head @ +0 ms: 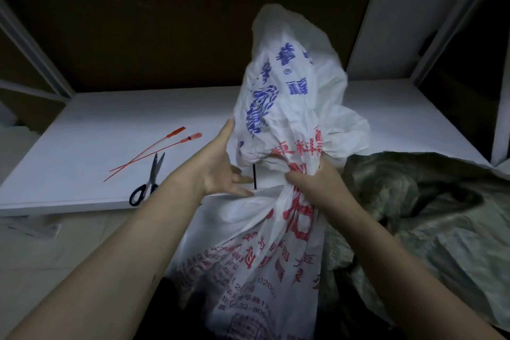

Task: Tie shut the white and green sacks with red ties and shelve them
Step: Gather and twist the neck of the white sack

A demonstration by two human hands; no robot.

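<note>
A white shelf fills the middle of the view, with a pale upright post at 1 o'clock and dark board behind. On the shelf at 9 o'clock lie two red ties, side by side and slanting, and just below them one pair of black-handled scissors, slightly parted. There are two sacks. The white sack stands at the centre, in front of the shelf edge and hiding part of it. The right hand grips its bunched neck, fingers curled round it, and the loose top billows above. The left hand lies flat against the sack's left side, fingers spread and straight. The sack carries blue print above the neck and red Chinese characters below; low down the digits "0532" can be made out. The green sack lies crumpled and open at 3 o'clock, touching the white one.
</note>
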